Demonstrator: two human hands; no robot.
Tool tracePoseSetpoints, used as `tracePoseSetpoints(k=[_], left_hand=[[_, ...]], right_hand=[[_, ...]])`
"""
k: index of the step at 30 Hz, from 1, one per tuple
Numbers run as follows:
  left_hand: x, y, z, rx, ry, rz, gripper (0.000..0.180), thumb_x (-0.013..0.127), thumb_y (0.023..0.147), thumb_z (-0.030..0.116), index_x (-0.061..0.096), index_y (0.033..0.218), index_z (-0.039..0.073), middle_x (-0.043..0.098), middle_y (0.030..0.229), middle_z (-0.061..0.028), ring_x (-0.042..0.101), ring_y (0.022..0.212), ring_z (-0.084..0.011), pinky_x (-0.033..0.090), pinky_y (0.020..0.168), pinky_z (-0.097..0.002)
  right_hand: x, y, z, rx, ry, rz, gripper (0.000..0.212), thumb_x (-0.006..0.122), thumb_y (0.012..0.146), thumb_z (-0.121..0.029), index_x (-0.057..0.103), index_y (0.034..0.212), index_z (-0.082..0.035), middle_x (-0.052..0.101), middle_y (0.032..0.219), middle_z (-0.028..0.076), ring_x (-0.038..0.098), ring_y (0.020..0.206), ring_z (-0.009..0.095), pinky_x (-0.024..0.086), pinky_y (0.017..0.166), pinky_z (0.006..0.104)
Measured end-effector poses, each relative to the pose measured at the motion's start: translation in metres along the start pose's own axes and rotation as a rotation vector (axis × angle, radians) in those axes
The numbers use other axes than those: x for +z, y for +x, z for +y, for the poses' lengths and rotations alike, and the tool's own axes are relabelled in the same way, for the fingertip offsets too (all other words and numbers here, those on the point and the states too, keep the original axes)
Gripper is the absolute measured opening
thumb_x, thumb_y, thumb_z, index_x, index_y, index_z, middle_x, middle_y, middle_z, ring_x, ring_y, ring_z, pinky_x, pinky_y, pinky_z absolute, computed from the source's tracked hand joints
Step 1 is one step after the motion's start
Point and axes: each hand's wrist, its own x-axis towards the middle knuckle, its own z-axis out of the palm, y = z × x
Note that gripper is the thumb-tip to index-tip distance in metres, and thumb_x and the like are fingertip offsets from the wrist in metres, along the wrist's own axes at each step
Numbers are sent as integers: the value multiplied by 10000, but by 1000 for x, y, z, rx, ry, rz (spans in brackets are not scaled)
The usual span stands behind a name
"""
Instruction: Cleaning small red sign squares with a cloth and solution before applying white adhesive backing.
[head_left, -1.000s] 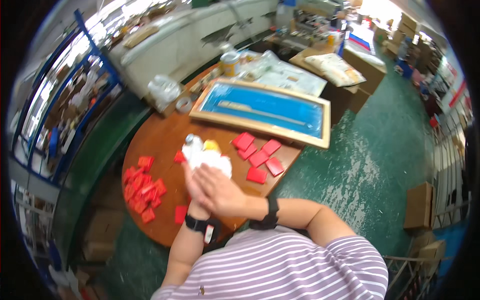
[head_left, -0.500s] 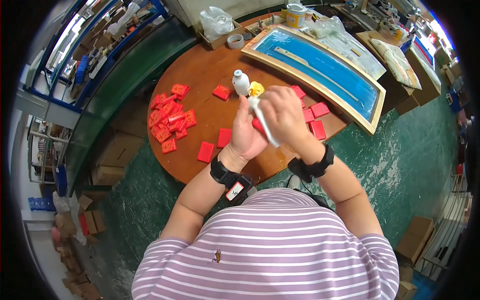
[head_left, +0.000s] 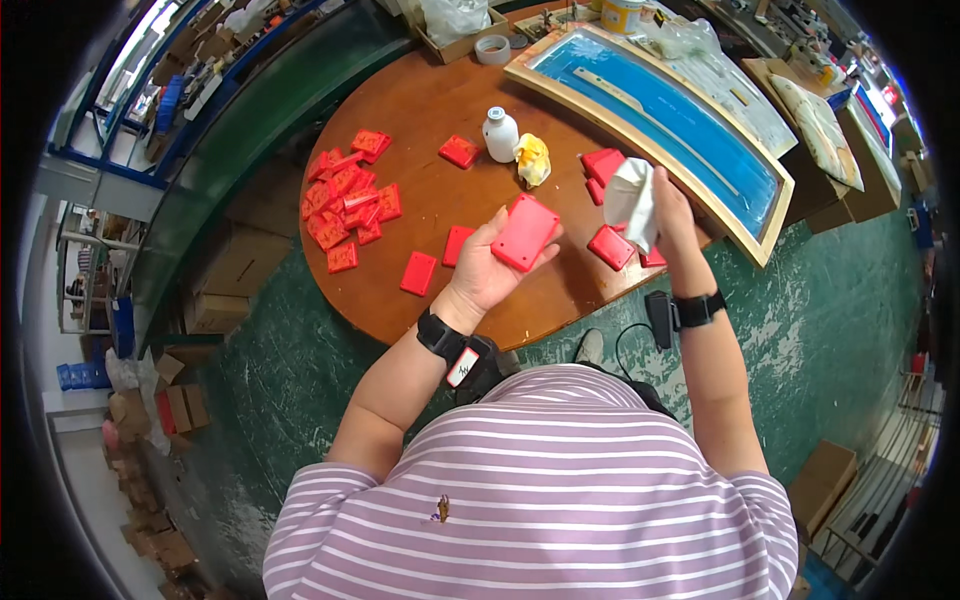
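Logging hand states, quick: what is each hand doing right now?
Left hand: open, flat red plastic rectangular plate resting on its palm and fingers.
Right hand: closed around a crumpled white cloth.

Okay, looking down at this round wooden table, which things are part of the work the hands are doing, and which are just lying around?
In hand:
- flat red plastic rectangular piece, on the left hand
- crumpled white cloth, in the right hand

Lying about:
- small white bottle
- crumpled yellow rag
- heap of red plastic pieces
- wooden-framed blue screen
- tape roll
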Motion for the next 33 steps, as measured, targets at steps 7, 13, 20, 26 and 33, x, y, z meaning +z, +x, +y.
tracePoseSetpoints(k=[7, 13, 20, 26, 33], left_hand=[[-120, 17, -11, -25, 370, 432, 368, 548, 957, 314, 527, 1229, 68, 605, 1177, -105, 602, 1071, -228, 514, 872, -397], [-170, 29, -33, 40, 842, 662, 384, 603, 930, 253, 556, 1229, 16, 621, 1152, -114, 619, 1026, -209, 506, 861, -304], [-161, 20, -27, 370, 2191, 564, 452, 626, 904, 235, 528, 1250, -39, 586, 1222, -163, 576, 1108, -213, 454, 947, -306], [-110, 38, -34, 203, 1241, 488, 525, 602, 924, 338, 484, 1306, -2, 553, 1264, -145, 493, 1215, -266, 396, 1020, -413], [-16, 49, -24, -362, 264, 152, 724, 229, 966, 609, 364, 1402, 47, 500, 1349, -126, 489, 1243, -307, 383, 1016, -547]], right_hand=[[-97, 10, 34, -90, -85, 123, 430, 448, 997, -415, 640, 1028, -32, 616, 817, 3, 555, 705, 98, 446, 623, 270], [-82, 10, 95, -404, -767, 87, 368, 497, 958, -343, 645, 967, -7, 651, 796, 179, 633, 764, 340, 489, 720, 436], [-49, -6, 148, -411, -1235, -127, 503, 668, 816, -297, 511, 1181, 11, 517, 1190, 256, 581, 993, 420, 492, 847, 471], [-51, 7, 142, -374, -1056, -114, 543, 689, 705, -253, 506, 1127, 35, 510, 1156, 291, 564, 1002, 442, 493, 854, 466], [-1, -50, 33, -801, -805, -607, 551, 744, 642, -188, 567, 1138, -24, 536, 1181, 187, 515, 1118, 392, 430, 966, 442]])
